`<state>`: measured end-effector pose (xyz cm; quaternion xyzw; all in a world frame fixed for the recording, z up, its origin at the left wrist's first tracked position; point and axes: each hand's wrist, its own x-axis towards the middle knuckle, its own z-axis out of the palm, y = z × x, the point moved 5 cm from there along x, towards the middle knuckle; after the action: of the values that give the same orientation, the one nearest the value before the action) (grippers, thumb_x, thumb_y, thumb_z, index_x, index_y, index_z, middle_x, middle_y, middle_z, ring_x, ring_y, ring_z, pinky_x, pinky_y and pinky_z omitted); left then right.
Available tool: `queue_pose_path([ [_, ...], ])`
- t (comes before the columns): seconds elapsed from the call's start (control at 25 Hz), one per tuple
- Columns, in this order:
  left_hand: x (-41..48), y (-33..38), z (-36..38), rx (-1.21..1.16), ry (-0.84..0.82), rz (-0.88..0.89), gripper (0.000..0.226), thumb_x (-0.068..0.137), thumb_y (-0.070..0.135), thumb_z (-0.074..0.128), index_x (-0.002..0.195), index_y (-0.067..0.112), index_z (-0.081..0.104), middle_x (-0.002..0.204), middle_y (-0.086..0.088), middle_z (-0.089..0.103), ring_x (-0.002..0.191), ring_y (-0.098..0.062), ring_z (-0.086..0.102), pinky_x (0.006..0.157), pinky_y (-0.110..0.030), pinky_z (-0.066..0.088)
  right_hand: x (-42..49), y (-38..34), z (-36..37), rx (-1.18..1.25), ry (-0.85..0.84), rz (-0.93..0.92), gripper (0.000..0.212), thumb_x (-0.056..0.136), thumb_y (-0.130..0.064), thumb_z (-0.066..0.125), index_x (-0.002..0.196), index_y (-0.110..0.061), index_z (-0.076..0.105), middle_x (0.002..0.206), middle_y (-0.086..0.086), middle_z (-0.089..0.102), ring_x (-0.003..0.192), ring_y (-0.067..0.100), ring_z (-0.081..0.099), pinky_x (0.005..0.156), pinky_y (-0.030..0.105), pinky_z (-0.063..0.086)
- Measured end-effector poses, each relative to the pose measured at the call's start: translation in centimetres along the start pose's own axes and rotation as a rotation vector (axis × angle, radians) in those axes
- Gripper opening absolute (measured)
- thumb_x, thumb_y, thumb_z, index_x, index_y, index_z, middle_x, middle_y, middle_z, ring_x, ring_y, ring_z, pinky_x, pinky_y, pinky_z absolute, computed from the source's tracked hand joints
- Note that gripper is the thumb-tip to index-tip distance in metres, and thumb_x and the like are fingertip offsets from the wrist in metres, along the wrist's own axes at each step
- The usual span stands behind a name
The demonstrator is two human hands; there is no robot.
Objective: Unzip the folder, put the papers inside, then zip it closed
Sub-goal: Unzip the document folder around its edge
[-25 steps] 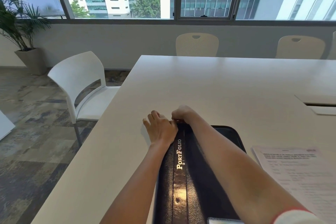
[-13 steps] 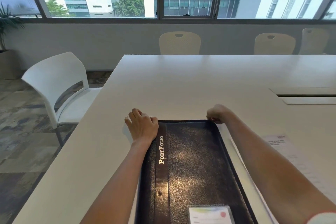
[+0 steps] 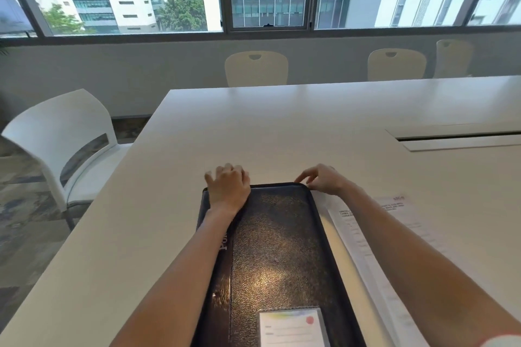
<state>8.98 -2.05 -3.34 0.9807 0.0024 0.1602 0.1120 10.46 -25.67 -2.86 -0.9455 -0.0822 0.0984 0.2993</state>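
Head view: black textured-leather zip folder [image 3: 279, 256] lies flat on white worktop [image 3: 253, 132], directly before me, cover down. My left hand [image 3: 229, 189] rests palm-down on far-left corner, fingers loosely spread, gripping nothing. My right hand [image 3: 324, 180] at far-right corner, fingers curled near zip track; pull tab not visible, hold cannot be confirmed. Printed white papers [image 3: 375, 234] lie outside, just right of folder. Judgement: unzipping under way, extent unclear; inserting papers, zipping closed remain.

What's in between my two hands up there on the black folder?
In the head view, only the folder's far edge and bare white table lie between the left hand and the right hand; nothing else lies there.
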Motion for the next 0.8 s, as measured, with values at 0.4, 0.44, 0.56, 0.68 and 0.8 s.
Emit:
queue_pose_path([
  [0.4, -0.2, 6.7, 3.7, -0.172, -0.081, 0.116, 0.052, 0.096, 0.059, 0.038, 0.101, 0.012, 0.061, 0.102, -0.004, 0.063, 0.098, -0.021, 0.055, 0.096, -0.043, 0.038, 0.8, 0.7, 0.4, -0.085, 0.124, -0.233, 0.012, 0.084, -0.007, 0.066, 0.088, -0.014, 0.074, 0.085, 0.0, 0.062, 0.08, 0.015, 0.059, 0.076, 0.028, 0.05],
  [0.44, -0.1, 6.6, 3.8, -0.19, -0.075, 0.119, 0.052, 0.096, 0.06, 0.037, 0.099, 0.013, 0.061, 0.101, -0.003, 0.063, 0.097, -0.02, 0.055, 0.096, -0.042, 0.037, 0.6, 0.7, 0.5, -0.096, 0.144, -0.268, 0.008, 0.084, -0.008, 0.067, 0.087, -0.012, 0.072, 0.087, 0.002, 0.062, 0.079, 0.017, 0.059, 0.074, 0.026, 0.05],
  [0.56, -0.2, 6.7, 3.6, -0.231, -0.043, 0.135, 0.051, 0.095, 0.061, 0.036, 0.093, 0.015, 0.058, 0.097, -0.001, 0.062, 0.094, -0.019, 0.053, 0.093, -0.041, 0.036, 0.0, 0.6, 0.7, -0.154, 0.236, -0.349, 0.008, 0.084, -0.003, 0.062, 0.083, -0.008, 0.068, 0.083, -0.001, 0.06, 0.073, 0.016, 0.057, 0.066, 0.023, 0.046],
  [0.68, -0.2, 6.6, 3.3, -0.265, -0.002, 0.149, 0.05, 0.094, 0.061, 0.037, 0.089, 0.016, 0.056, 0.094, -0.001, 0.061, 0.088, -0.017, 0.049, 0.089, -0.038, 0.033, -1.3, 1.5, 0.5, -0.184, 0.31, -0.365, 0.01, 0.084, 0.002, 0.059, 0.083, -0.006, 0.065, 0.082, 0.001, 0.061, 0.071, 0.015, 0.056, 0.067, 0.024, 0.049],
  [0.8, 0.0, 6.4, 3.1, -0.296, 0.015, 0.154, 0.049, 0.094, 0.061, 0.038, 0.088, 0.016, 0.056, 0.092, 0.0, 0.061, 0.087, -0.017, 0.049, 0.088, -0.038, 0.034, -2.9, 2.2, 0.4, -0.216, 0.316, -0.357, 0.011, 0.084, 0.004, 0.059, 0.084, -0.006, 0.065, 0.084, 0.004, 0.062, 0.072, 0.014, 0.054, 0.067, 0.017, 0.044],
])
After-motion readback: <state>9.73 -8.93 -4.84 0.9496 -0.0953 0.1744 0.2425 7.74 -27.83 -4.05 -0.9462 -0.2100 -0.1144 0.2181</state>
